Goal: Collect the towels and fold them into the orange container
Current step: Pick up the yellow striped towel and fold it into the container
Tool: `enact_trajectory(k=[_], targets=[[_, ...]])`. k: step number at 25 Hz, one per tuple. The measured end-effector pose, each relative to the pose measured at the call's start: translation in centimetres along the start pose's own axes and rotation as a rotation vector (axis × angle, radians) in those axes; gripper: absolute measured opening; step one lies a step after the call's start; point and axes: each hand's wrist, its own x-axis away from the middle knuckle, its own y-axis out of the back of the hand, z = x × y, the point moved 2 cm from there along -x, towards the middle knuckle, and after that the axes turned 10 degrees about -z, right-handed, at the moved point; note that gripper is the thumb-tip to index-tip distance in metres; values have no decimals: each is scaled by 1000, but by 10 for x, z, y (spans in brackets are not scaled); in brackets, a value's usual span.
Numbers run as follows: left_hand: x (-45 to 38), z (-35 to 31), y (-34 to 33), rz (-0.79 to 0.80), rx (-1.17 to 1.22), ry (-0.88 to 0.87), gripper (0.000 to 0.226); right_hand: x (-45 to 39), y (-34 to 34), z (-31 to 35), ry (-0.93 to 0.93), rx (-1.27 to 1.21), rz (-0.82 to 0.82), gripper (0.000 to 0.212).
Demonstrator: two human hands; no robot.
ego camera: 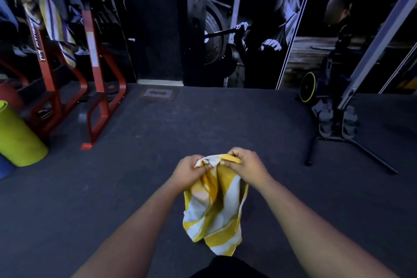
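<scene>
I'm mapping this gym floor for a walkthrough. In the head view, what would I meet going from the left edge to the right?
Green rolled mat → red rack with a striped towel hung on it → left hand → yellow and white towel → right hand → sandals by a black stand.

Left hand (189, 170) & right hand (244, 168) both pinched the top edge of a yellow-and-white striped cloth towel (214, 210), which hung crumpled btwn them above the dark rubber gym floor (158, 142). Far left: a red steel rack (94, 97) w/ a striped purple-yellow towel (57, 29) draped over it, a lime-green rolled mat (18, 137) beside.
</scene>
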Motion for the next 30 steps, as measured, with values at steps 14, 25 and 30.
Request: enact_trajectory(k=[14,25,30], targets=[[-11,29,27,-370,335,333,12,59,7,-101,-416,85,-195,39],[-23,36,9,-360,161,360,21,55,5,-78,-430,-351,-177,19],[-13,40,-1,-255,280,326,43,47,4,-46,-480,-678,22,20]])
